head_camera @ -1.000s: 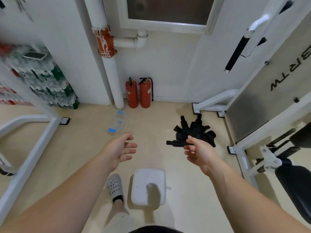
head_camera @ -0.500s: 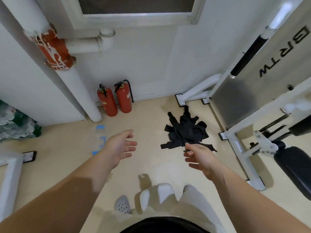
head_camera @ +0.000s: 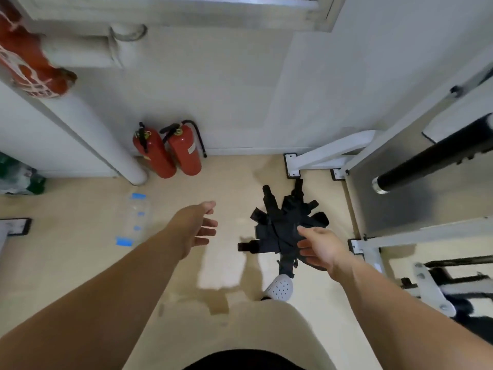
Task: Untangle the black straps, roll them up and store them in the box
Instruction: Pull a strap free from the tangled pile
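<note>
Straps (head_camera: 282, 225), black and tangled in one heap, lie on the beige floor (head_camera: 80, 263) right of centre, near the white machine frame (head_camera: 330, 156). The right hand (head_camera: 320, 249) reaches over their near edge, fingers spread, gripping nothing. The left hand (head_camera: 197, 228) hangs spread, well left. Two red extinguishers (head_camera: 168, 153) stand far against the wall.

Bare forearms (head_camera: 120, 289), beige trousers (head_camera: 266, 329), white perforated clog (head_camera: 278, 287)

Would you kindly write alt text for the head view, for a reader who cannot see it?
A person's open right hand reaches toward a tangled pile of black straps on the floor; the open left hand hovers nearby.
</note>
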